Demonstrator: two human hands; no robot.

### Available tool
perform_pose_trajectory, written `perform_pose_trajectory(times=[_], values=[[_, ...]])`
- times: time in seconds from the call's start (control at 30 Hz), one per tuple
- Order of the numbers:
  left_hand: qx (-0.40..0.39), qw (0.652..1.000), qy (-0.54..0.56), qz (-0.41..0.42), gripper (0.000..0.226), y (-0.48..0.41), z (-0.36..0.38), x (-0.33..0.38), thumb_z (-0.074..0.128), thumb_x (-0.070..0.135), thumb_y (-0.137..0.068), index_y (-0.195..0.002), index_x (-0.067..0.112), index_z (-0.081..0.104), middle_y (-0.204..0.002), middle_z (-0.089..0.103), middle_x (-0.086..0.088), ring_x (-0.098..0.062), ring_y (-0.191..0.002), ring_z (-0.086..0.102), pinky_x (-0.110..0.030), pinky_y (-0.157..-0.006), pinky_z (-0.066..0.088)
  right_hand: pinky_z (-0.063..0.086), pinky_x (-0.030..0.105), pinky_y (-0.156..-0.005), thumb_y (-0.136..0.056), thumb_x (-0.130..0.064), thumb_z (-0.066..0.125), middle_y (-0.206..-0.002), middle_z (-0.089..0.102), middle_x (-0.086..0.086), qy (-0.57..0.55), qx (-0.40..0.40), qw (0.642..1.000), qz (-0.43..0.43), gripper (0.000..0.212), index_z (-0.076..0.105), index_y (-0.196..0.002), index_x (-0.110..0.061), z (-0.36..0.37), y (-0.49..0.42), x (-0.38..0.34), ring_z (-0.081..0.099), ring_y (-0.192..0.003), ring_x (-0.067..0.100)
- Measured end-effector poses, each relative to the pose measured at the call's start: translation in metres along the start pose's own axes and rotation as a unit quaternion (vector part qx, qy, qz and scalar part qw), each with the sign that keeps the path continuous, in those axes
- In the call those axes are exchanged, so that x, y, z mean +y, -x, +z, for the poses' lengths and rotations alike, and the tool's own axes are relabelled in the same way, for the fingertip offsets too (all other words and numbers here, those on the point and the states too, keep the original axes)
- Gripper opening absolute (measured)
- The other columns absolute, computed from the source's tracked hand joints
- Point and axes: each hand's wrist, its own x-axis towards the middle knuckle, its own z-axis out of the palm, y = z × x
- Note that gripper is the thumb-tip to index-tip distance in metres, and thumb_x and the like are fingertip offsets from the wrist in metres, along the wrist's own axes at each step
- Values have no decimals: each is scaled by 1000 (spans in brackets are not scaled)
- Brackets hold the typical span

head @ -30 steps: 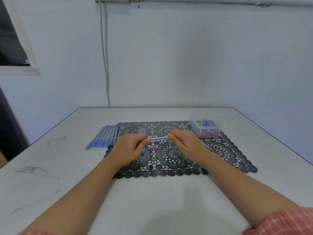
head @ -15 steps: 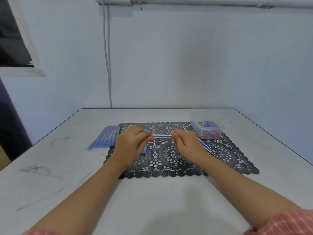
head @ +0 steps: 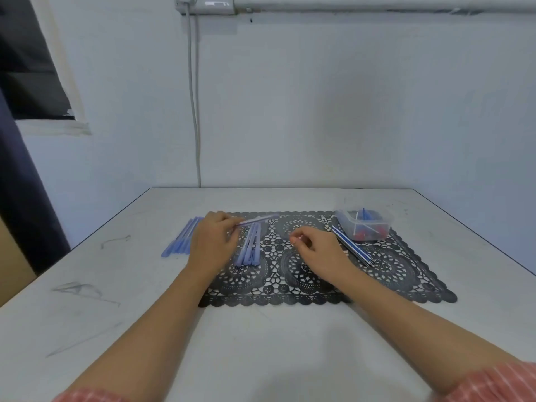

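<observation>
Over left edge of mat (head: 406,274), left hand (head: 213,245) holding pen (head: 258,219), seemingly raised

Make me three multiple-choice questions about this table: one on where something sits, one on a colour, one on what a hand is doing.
1. Where is the tub?
A. on the far right corner of the mat
B. on the floor
C. in a hand

2. What colour is the mat?
A. white
B. black
C. red

3. What is the left hand doing?
A. lying flat
B. holding a pen
C. lifting the tub

Answers:
1 A: the tub stands on the mat's far right corner.
2 B: the lacy mat is plainly black.
3 B: its fingers grip one pale blue pen.
</observation>
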Motion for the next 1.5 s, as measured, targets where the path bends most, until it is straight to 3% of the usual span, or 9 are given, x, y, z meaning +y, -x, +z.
perform_pose_trajectory(times=[0.13, 0.3, 0.43, 0.57, 0.73, 0.9, 1.3, 1.43, 1.5], values=[[-4, 991, -8, -136, 27, -2, -8, -20, 57, 15, -91, -116, 12, 66, -90, 53, -5, -23, -91, 49, -28, -69, 33, 41, 14, -62, -93, -21, 52, -79, 59, -7, 23, -52, 998, -8, 22, 60, -113, -17, 5, -9, -16, 50, -65, 4], [41, 966, 30, -252, 32, -4, -18, -44, 56, 18, -93, -122, 8, 60, -95, 58, -13, -24, -84, 55, -29, -73, 39, 47, 27, -77, -93, -19, 49, -103, 63, 2, 79, -92, 992, -27, 33, 54, -126, -19, 18, -22, -30, 57, -74, 11], [61, 951, 27, -300, 31, -5, -23, -61, 56, 9, -91, -121, 3, 60, -100, 60, -19, -31, -93, 58, -26, -76, 37, 47, 26, -65, -93, -15, 46, -98, 66, 8, 90, -116, 989, -10, 30, 62, -117, -14, 37, -36, -36, 47, -53, 9], [48, 921, 21, -386, 29, -1, -20, -84, 53, 4, -89, -115, 3, 65, -111, 65, -19, -35, -106, 56, -33, -88, 45, 42, 23, -58, -93, -17, 46, -85, 62, 3, 111, -100, 989, 8, 23, 66, -99, -8, 47, -41, -37, 54, -64, 14], [7, 867, -57, -495, 27, -3, -19, -90, 52, 14, -89, -109, 19, 69, -111, 65, -10, -31, -111, 51, -36, -90, 33, 40, 22, -53, -92, -16, 45, -78, 60, 1, 126, -91, 988, 2, 18, 62, -94, -11, 53, -44, -33, 49, -59, 11], [-30, 850, -101, -516, 32, -5, -19, -93, 48, 20, -89, -114, 28, 66, -115, 63, -4, -25, -113, 49, -36, -92, 26, 43, 26, -54, -91, -16, 44, -75, 59, 2, 131, -85, 988, 0, 18, 61, -91, -11, 56, -46, -32, 45, -54, 11], [-41, 864, -82, -495, 32, -5, -21, -88, 52, 24, -86, -115, 25, 64, -119, 62, 0, -24, -116, 47, -35, -94, 26, 46, 28, -55, -90, -17, 44, -74, 61, 5, 139, -82, 987, 9, 18, 60, -90, -10, 56, -45, -32, 45, -52, 13], [-38, 868, -26, -494, 25, -5, -32, -91, 59, 16, -79, -101, 18, 70, -105, 68, -4, -29, -103, 57, -33, -91, 37, 43, 24, -51, -89, -21, 47, -67, 56, -2, 131, -82, 988, 1, 16, 60, -87, -12, 56, -45, -31, 44, -51, 9], [-46, 876, 12, -480, 15, -4, -40, -96, 59, 9, -74, -79, 13, 72, -100, 63, -17, -34, -79, 59, -32, -72, 46, 37, 20, -48, -88, -24, 49, -61, 49, -6, 122, -81, 989, -8, 14, 60, -86, -15, 55, -44, -30, 42, -49, 5]])
